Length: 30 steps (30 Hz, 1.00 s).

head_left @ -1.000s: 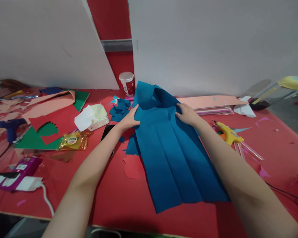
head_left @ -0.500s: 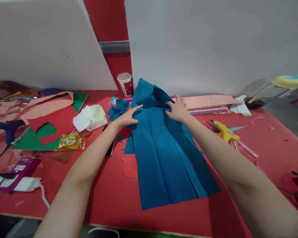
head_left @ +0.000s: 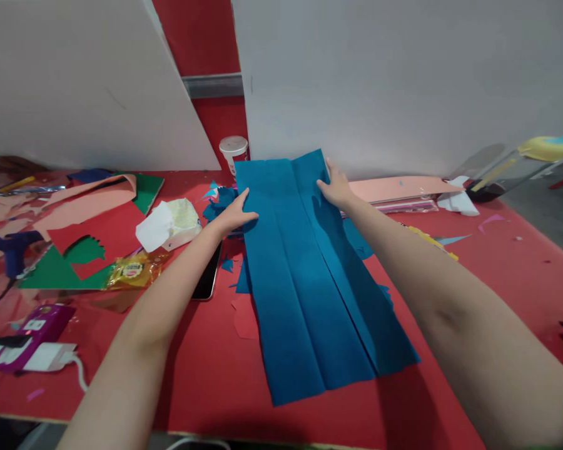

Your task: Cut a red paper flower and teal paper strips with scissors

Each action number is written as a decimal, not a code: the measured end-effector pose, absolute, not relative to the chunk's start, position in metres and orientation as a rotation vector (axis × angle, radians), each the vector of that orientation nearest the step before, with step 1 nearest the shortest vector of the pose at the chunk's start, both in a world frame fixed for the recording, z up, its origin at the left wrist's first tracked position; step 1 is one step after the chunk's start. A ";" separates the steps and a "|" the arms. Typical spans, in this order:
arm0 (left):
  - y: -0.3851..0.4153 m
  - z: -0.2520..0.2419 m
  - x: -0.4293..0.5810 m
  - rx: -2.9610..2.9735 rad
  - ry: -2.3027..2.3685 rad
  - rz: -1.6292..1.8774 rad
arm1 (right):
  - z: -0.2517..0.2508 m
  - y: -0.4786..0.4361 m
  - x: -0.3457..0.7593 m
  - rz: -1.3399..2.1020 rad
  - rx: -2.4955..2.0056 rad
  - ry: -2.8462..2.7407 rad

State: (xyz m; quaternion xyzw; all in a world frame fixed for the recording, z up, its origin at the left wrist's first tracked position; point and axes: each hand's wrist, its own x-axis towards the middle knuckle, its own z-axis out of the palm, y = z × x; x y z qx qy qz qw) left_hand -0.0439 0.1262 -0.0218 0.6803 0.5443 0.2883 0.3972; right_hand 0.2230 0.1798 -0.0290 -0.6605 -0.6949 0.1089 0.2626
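The creased blue sheet [head_left: 293,262] looks light and floppy, likely to buckle if pushed, and best held by opposite edges, as the left hand [head_left: 234,214] and right hand [head_left: 336,186] grip it

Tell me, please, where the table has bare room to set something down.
The red table has a bare patch between the left forearm and the blue sheet, below the red scrap. Another, mostly bare, lies beyond the right forearm, toward the table's right edge. It is crowded on the left, with colored paper and a blue glue gun.
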 end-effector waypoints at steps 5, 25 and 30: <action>0.113 -0.027 -0.045 2.037 1.595 0.701 | -0.041 0.121 0.229 0.156 -1.726 -2.133; -0.091 -0.071 0.039 2.805 0.432 0.201 | -0.043 -0.046 0.301 1.483 -1.597 -1.158; -0.101 -0.076 0.041 2.815 0.430 0.287 | -0.043 -0.059 0.284 1.747 -1.429 -1.327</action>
